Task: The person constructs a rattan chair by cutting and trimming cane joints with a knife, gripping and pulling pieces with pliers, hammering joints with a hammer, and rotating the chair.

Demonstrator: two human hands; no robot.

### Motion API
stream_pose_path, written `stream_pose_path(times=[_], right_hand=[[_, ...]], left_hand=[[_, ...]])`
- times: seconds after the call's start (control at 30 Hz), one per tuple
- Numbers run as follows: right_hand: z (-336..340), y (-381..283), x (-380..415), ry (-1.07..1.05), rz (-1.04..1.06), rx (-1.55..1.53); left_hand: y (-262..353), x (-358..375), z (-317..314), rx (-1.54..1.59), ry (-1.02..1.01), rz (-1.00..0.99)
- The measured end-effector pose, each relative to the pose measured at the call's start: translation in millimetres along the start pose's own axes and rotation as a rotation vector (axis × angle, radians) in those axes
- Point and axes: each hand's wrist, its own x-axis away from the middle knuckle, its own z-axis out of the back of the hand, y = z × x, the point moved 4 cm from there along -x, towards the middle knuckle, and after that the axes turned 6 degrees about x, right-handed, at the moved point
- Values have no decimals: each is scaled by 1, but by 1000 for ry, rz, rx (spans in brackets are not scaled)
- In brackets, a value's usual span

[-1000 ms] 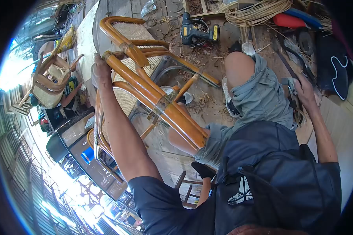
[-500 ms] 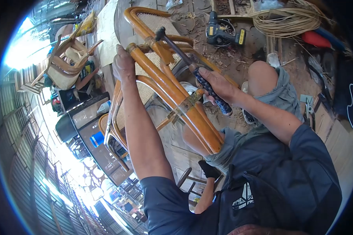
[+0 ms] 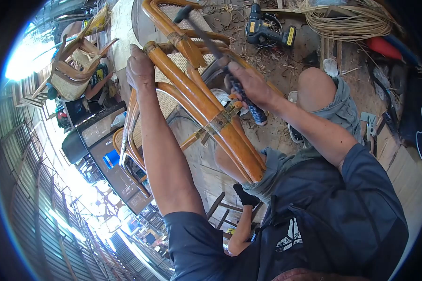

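A hammer (image 3: 204, 36) with a dark patterned grip is in my right hand (image 3: 252, 86), fingers wrapped round the handle. Its head, slightly blurred, is raised past the top of a rattan chair (image 3: 192, 89) with glossy orange-brown poles and woven cane panels. My left hand (image 3: 140, 70) is closed at the chair's upper left, beside the cut end of a thick pole; its fingertips are hidden behind the hand. Bindings (image 3: 220, 121) wrap the poles halfway down, and their lower ends rest against my lap.
A cordless drill (image 3: 269, 29) lies on the shaving-strewn floor, near a coil of rattan cane (image 3: 347, 21). Pliers (image 3: 371, 129) are at the right. Another chair (image 3: 75, 70) stands at the left, close to another person's arm (image 3: 100, 86). A blue container (image 3: 111, 159) sits further down.
The hammer has moved up and left with my right hand. My left hand and the chair appear slightly further left and higher as the view shifts.
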Motion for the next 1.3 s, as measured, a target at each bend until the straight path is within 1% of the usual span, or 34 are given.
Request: stream_pose_path(times=[0.1,0.2,0.27,0.3,0.37,0.4,0.47,0.5,0.53,0.63,0.7,0.73,0.8,0.87,0.93,1.0,1.07,1.13,1.17,1.2,1.23,1.3], right_hand=[[-4,2,-2,-130,-77,113],[-6,-1,5,-100,-41,-45],[-7,-2,5,17,16,-110],[-7,-2,5,78,45,-146],[-12,-3,2,-64,-36,15],[-14,-4,2,-132,-72,92],[-12,-10,5,-91,-26,59],[-11,-11,7,-71,-8,42],[-11,-9,5,-90,-37,63],[-8,-2,2,-130,-134,71],[7,-14,6,-133,-183,46],[16,-27,18,-132,-123,72],[52,-52,48,10,-55,306],[102,-77,87,205,-152,662],[142,-96,135,484,223,1145],[193,-92,185,582,-41,1219],[225,-85,240,680,-3,1375],[264,-63,292,767,-266,1456],[275,-53,317,755,-297,1505],[285,-44,337,742,-327,1555],[293,-35,354,751,-262,1610],[303,-17,384,783,-143,1718]], left_hand=[[-1,1,-1,1,25,-21],[-5,-4,-2,-12,71,-30],[-5,-5,-3,-27,108,-50],[-5,-3,-3,-23,75,-21],[0,1,-1,-15,7,34],[-2,1,-2,-9,-19,-8],[-11,-12,-8,-56,66,-111],[-17,-16,-11,-60,84,-127],[-23,-20,-15,-64,103,-143],[-20,-12,-11,-29,88,-114],[-15,-9,-7,17,101,-123],[-13,-5,-5,103,44,-152],[-8,3,-1,279,-62,-214],[-14,-4,-3,329,-107,-228],[-16,-8,-5,356,-138,-231],[-19,-15,-7,296,-166,-296],[-14,-11,-4,305,-196,-231],[-3,0,3,320,-221,-145],[3,4,6,330,-232,-93],[1,0,3,223,-228,-162],[-9,-10,-3,112,-226,-231],[-38,-36,-11,-130,-160,-424]])
